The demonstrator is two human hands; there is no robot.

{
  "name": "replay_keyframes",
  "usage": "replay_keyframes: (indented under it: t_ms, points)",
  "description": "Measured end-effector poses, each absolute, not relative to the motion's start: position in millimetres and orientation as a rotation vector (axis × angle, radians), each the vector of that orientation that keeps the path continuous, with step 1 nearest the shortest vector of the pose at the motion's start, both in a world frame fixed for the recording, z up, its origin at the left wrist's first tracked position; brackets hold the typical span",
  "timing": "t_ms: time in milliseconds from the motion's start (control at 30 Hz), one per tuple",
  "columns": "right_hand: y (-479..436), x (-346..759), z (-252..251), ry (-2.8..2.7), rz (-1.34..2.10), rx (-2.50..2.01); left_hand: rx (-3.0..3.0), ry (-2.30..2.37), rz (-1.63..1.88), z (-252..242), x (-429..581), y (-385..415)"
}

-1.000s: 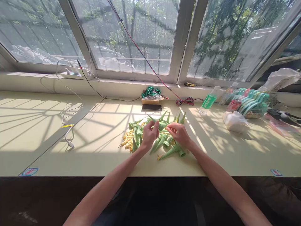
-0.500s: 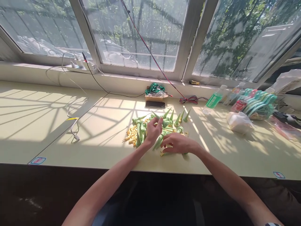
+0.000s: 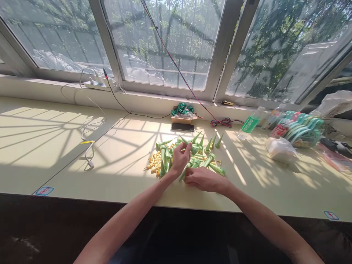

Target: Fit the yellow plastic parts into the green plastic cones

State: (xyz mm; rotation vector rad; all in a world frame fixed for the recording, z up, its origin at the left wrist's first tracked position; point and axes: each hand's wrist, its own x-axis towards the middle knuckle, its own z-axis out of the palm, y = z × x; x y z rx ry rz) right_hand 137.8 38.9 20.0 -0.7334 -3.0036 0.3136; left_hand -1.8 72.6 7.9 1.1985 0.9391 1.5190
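A heap of green plastic cone spikes [image 3: 204, 160] lies on the pale table [image 3: 115, 165], with small yellow parts [image 3: 154, 162] at its left side. My left hand [image 3: 180, 158] is raised over the heap, fingers pinched on a green cone whose tip points up and left. My right hand [image 3: 202, 179] lies low at the near edge of the heap, fingers curled over something I cannot make out. Several cones [image 3: 211, 141] stand upright at the far side.
A black phone [image 3: 182, 127] and a small box of green items [image 3: 182, 113] sit behind the heap. Cables [image 3: 88, 154] run at the left. Bottles [image 3: 249, 124], a white bag [image 3: 279, 149] and teal hangers [image 3: 301, 125] crowd the right. Windows rise behind the table.
My right hand came down from the middle of the heap to its near edge and closed over something. The left hand stayed pinched on a cone. The camera shifted slightly.
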Motion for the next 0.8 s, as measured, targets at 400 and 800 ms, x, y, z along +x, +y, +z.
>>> replay_keyframes:
  t_ms: [400,800]
  points:
    - [27.5,140.7,14.0,-2.959,0.066,-0.701,1.204,0.932,1.508,7.1,-3.0,73.1]
    - [15.5,157.2,8.2,-2.717,0.422,-0.751,1.223,0.926,1.505,5.9,-2.0,71.8]
